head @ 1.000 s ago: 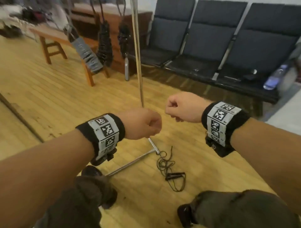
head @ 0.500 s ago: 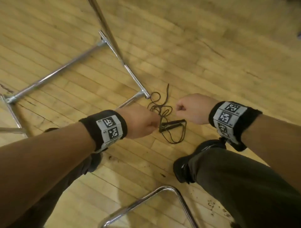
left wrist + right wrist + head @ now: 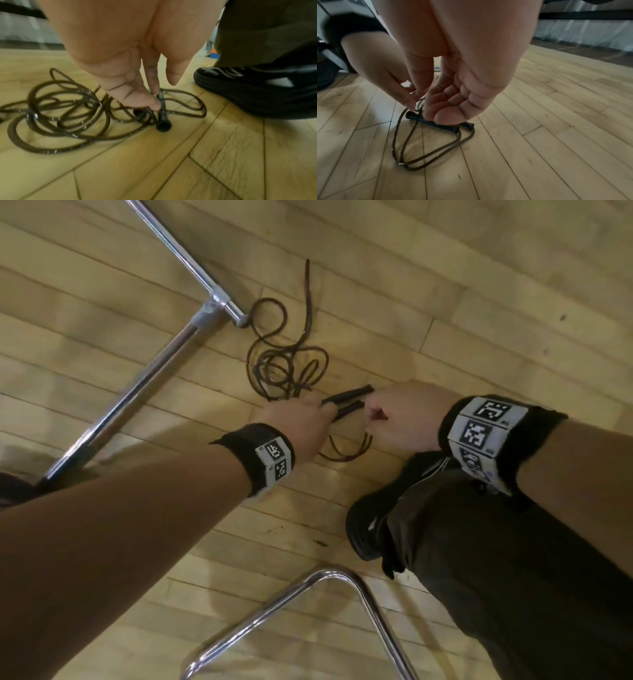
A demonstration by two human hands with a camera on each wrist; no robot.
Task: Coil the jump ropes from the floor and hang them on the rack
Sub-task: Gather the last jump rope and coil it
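Left of centre in the head view, the rack [image 3: 147, 378] foot is seen beside the tangled rope [image 3: 284, 364] on the floor [image 3: 445, 302], one handle [image 3: 163, 115] pinched by the left hand [image 3: 298, 422], the right hand [image 3: 404, 419] curled just above the other handle [image 3: 435, 121]

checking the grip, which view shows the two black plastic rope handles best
Right wrist view: both black plastic handles lie side by side on the floor under the right hand fingertips. Left wrist view shows one handle end-on, pinched by the left hand. Head view: hands mostly cover them.
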